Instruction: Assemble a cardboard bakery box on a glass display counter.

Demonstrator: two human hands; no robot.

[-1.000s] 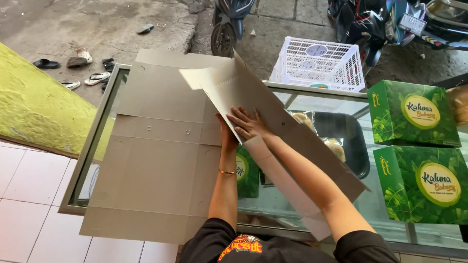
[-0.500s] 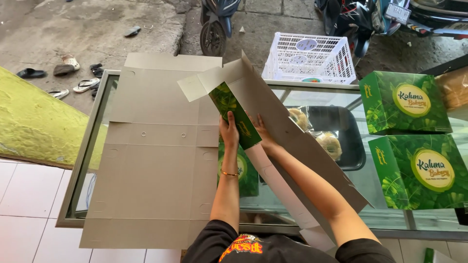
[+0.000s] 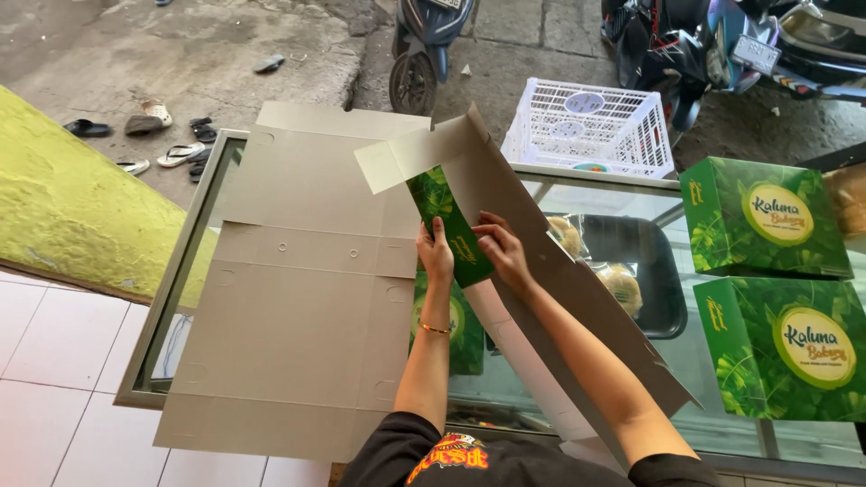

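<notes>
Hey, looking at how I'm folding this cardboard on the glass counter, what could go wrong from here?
1. The flat cardboard sheet overhangs the glass counter edge nearest you; a nudge might slide it off.
2. The left hand and right hand pinch only the green flap, so the raised grey panel may crease off its fold line.
3. That panel might swing toward the finished green boxes beside it.

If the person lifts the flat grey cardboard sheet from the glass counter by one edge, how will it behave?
The cardboard sheet probably bends at its creases, since fold lines cross it. It looks thin, so likely light for its size. It overhangs the glass counter, so a push may slide it off. Both the left hand and right hand are folding a similar sheet.
</notes>
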